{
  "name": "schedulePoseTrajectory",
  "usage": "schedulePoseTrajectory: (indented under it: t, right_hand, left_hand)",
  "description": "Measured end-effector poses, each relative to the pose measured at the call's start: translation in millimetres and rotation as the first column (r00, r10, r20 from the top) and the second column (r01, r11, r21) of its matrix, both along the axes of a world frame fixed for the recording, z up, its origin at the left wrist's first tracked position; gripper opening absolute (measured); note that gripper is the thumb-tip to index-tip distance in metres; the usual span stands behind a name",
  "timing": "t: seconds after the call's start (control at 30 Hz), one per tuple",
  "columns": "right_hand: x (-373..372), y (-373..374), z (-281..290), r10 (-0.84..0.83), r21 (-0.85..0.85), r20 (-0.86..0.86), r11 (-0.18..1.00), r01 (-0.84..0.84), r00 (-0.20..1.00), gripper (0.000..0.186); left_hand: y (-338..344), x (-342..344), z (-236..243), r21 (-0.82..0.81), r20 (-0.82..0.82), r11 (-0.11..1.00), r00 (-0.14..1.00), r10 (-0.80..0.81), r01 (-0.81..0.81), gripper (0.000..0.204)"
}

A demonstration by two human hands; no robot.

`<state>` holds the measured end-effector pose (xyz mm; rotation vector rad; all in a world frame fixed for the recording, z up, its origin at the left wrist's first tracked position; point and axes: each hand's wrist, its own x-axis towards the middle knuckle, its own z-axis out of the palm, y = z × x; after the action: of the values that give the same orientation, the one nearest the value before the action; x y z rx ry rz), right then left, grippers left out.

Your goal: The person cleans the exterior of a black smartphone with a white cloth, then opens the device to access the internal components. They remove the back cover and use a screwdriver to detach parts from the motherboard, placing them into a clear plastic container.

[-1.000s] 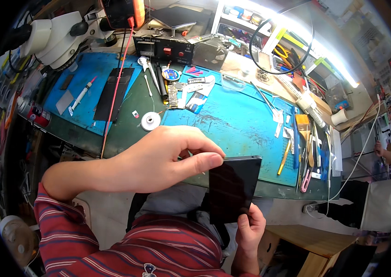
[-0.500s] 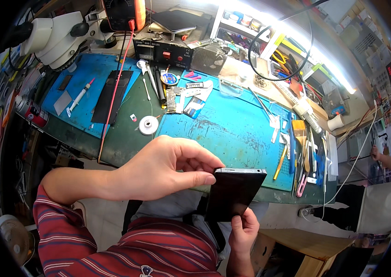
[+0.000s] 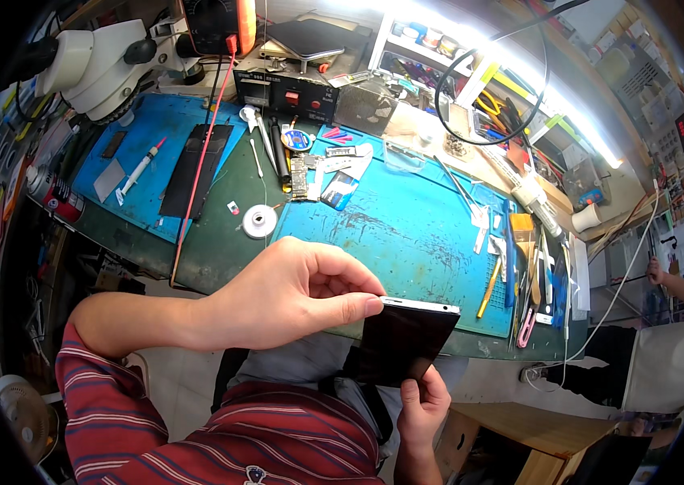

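A dark smartphone (image 3: 407,339) with a silver top edge is tilted in front of my body, near the bench's front edge. My left hand (image 3: 293,291) pinches its upper left corner between thumb and forefinger, the other fingers curled. My right hand (image 3: 424,408) grips its lower end from below. Behind the phone lies a scuffed blue mat (image 3: 390,242). Farther back are a white spool (image 3: 259,218), small circuit boards (image 3: 303,176) and a row of hand tools (image 3: 529,271) on the right.
A white microscope (image 3: 91,69), a black powered unit (image 3: 285,97) and a dark flat sheet (image 3: 180,174) crossed by a red cable are on the bench. A hanging black cable (image 3: 491,121) loops overhead. A co-worker's hand (image 3: 656,271) shows at the right; a fan (image 3: 19,408) stands at lower left.
Compared with a second ago, both hands and the phone sit lower in view or nearer the body, and the phone is tipped so more of its top edge shows. The grip stays.
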<state>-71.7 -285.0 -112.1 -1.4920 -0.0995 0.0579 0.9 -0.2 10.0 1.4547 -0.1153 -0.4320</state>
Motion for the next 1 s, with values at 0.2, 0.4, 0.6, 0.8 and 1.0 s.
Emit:
schedulePoseTrajectory:
  t: [0.2,0.4,0.6,0.8,1.0]
  right_hand:
    - [-0.1,0.3,1.1,0.005,0.006,0.004,1.0,-0.005,1.0,0.024]
    - [-0.5,-0.9,1.0,0.003,-0.016,-0.01,1.0,-0.003,1.0,0.023]
    - [-0.6,-0.2,2.5,0.001,-0.026,-0.004,1.0,-0.001,1.0,0.022]
    - [-0.9,-20.0,10.6,-0.003,-0.089,-0.019,0.996,0.002,1.0,0.033]
    - [42.5,-15.1,53.2,-0.086,0.181,-0.096,0.978,0.102,0.992,0.058]
  left_hand:
    - [0.3,1.4,-1.8,0.015,0.007,1.0,1.0,-0.004,0.004,0.019]
    - [2.0,2.1,-2.6,0.012,-0.029,1.0,0.999,-0.014,0.015,0.017]
    - [3.8,4.3,-2.3,-0.006,-0.097,1.0,0.995,-0.022,0.022,0.019]
    - [7.4,16.5,-4.2,-0.1,-0.287,0.995,0.957,-0.035,0.006,0.021]
    - [24.6,-1.3,-29.3,-0.217,-0.5,0.947,0.86,0.1,-0.236,0.025]
